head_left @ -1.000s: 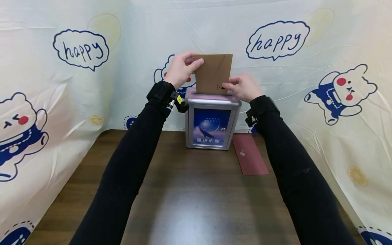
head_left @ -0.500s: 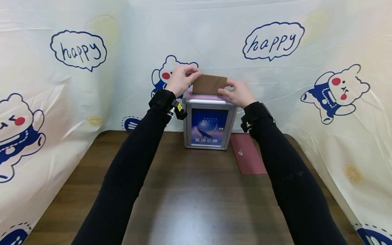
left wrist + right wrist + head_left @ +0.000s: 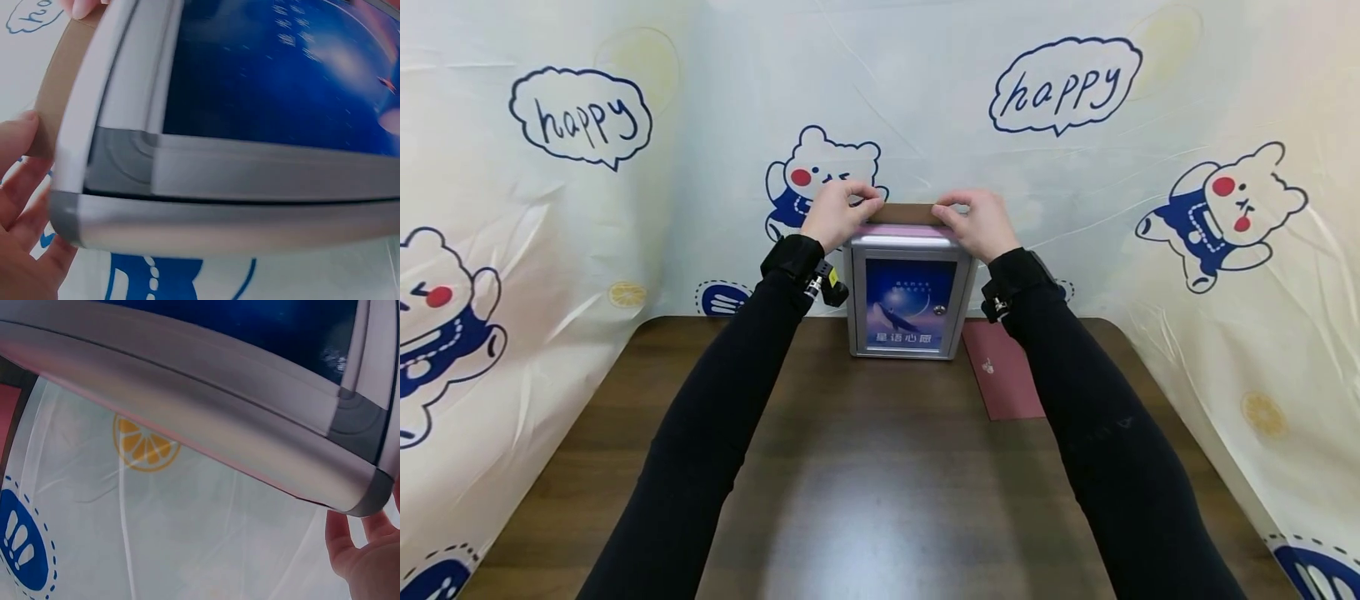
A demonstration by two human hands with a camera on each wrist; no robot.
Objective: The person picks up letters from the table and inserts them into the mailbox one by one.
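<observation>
A brown kraft envelope [image 3: 906, 214] stands in the top slot of a silver-framed box [image 3: 854, 304], with only a low strip of it showing above the pinkish lid. My left hand [image 3: 837, 215] pinches its left end between thumb and forefinger. In the left wrist view the thumb lies against the envelope [image 3: 59, 94], the other fingers spread behind the box. At the opposite end my right hand [image 3: 981, 225] pinches the envelope with thumb and forefinger. The right wrist view has that hand [image 3: 375, 562] near the box's corner, its fingertips hidden.
A dark red envelope [image 3: 1006, 375] lies on the brown wooden table [image 3: 880, 467], right of the box and partly under the right forearm. The box front bears a blue whale picture [image 3: 910, 304] and a small lock. A printed curtain [image 3: 715, 167] hangs around the table.
The brown envelope has gone down from standing tall over the slot to a low strip. The left hand has lowered with it; the right has moved up to its top right corner.
</observation>
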